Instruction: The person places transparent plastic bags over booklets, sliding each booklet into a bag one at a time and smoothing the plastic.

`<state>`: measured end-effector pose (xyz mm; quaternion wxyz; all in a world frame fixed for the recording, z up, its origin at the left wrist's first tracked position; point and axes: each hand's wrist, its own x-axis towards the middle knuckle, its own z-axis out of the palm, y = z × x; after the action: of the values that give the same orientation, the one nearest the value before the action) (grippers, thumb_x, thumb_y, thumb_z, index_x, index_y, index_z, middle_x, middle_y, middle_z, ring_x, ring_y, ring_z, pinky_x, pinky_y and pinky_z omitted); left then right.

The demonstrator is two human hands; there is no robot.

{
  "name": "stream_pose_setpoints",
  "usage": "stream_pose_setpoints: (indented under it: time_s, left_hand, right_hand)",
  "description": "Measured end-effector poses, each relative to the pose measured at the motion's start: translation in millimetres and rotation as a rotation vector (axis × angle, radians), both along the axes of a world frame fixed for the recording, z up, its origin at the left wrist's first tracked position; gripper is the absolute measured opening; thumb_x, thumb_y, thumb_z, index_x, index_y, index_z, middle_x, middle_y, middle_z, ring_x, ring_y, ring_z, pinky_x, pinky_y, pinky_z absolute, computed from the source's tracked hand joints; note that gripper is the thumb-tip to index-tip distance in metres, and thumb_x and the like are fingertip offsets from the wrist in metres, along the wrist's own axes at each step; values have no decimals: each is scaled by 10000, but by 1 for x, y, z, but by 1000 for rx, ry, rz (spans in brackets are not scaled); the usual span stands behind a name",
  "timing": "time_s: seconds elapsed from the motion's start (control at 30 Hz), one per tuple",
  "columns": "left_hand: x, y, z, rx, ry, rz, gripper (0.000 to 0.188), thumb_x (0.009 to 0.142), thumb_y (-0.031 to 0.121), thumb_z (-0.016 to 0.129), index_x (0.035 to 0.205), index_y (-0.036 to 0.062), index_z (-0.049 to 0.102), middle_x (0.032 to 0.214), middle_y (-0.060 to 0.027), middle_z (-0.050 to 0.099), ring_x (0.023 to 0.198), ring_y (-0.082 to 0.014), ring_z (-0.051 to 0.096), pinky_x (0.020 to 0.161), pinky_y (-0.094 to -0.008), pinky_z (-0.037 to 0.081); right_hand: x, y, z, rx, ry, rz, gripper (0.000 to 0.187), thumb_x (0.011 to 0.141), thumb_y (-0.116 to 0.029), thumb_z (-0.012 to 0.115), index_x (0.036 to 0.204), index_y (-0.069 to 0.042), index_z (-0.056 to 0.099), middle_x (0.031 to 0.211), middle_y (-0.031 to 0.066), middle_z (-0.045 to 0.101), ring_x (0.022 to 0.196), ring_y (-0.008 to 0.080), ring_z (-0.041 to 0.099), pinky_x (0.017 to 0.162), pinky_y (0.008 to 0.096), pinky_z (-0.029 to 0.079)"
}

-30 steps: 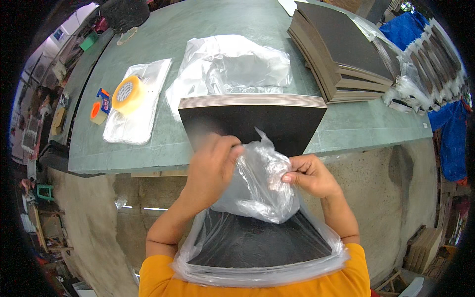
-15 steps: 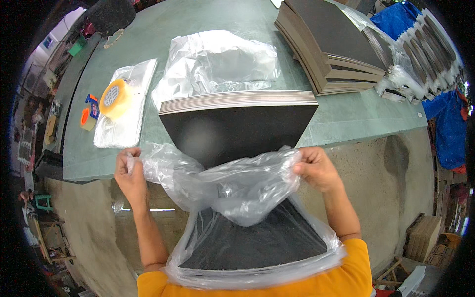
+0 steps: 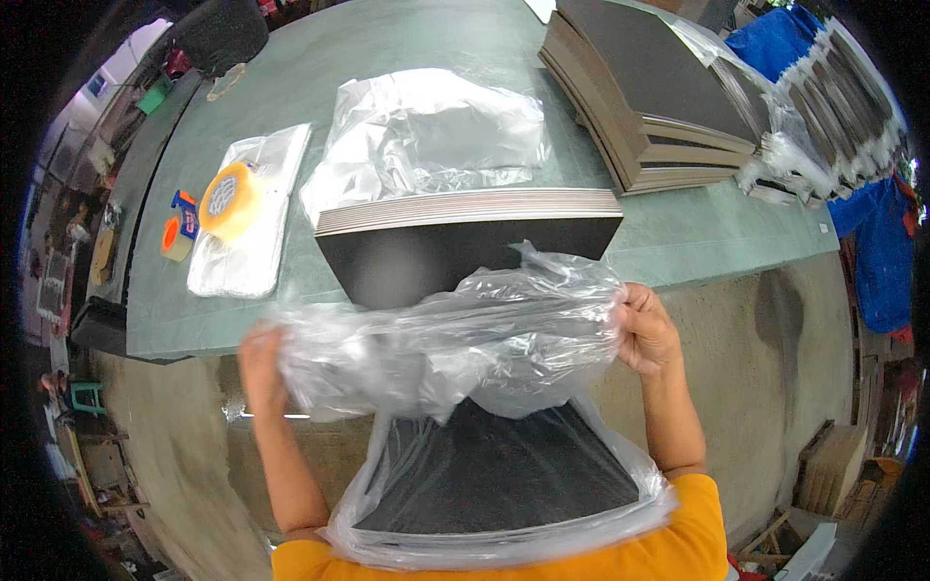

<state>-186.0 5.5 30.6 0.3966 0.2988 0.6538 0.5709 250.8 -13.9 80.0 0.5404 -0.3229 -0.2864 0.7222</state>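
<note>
Left grip (image 3: 262, 372) and right grip (image 3: 647, 331): two. Clear plastic bunch (image 3: 455, 349) between them: one. Plastic-wrapped black panel (image 3: 494, 474), lower centre: one. Tape rolls (image 3: 235, 215) (image 3: 177, 244), left: two, one large, one small. Flat clear-bag pile (image 3: 247, 274), left: one. Crumpled plastic heap (image 3: 426, 136), upper centre: one. White-edged board stack (image 3: 470, 212), centre: one, layers past my counting. Dark board stack (image 3: 644, 68), upper right: one.

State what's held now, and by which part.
Clear plastic film, bunched between the hands: the left hand holds its left end, the right hand its right end. Left finger placement is too blurred to tell.
</note>
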Motion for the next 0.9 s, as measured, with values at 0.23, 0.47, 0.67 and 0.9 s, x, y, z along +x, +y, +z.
stream_pose_setpoints:
  time_s: [0.23,0.47,0.67,0.9]
  left_hand:
    - [115,0,91,507,249,-447,170,740,186,555,670,75,445,641,-18,467,546,-75,437,490,-198,363]
    - [183,-13,115,126,63,-1108,144,716,127,646,697,17,554,641,-6,550,608,-39,474,550,-196,389]
    - [113,15,75,102,448,-668,93,714,89,622,674,25,568,620,-9,558,584,-78,507,562,-230,422]
    - [181,-6,116,280,199,-1084,118,742,102,611,669,24,561,633,-5,550,572,-64,480,528,-220,392]
  right_hand:
    - [-59,7,22,100,-69,246,161,772,-161,610,685,-33,569,626,36,574,510,72,498,450,202,372]
    - [-93,4,9,95,73,151,237,782,-241,605,642,-66,528,580,-19,506,484,52,447,439,211,368]
    - [-66,5,25,106,21,173,163,793,-178,590,771,-24,544,682,35,560,538,92,510,502,219,422]
    - [-82,7,23,72,73,304,188,812,-190,564,729,-25,531,633,42,543,536,101,502,485,221,398]
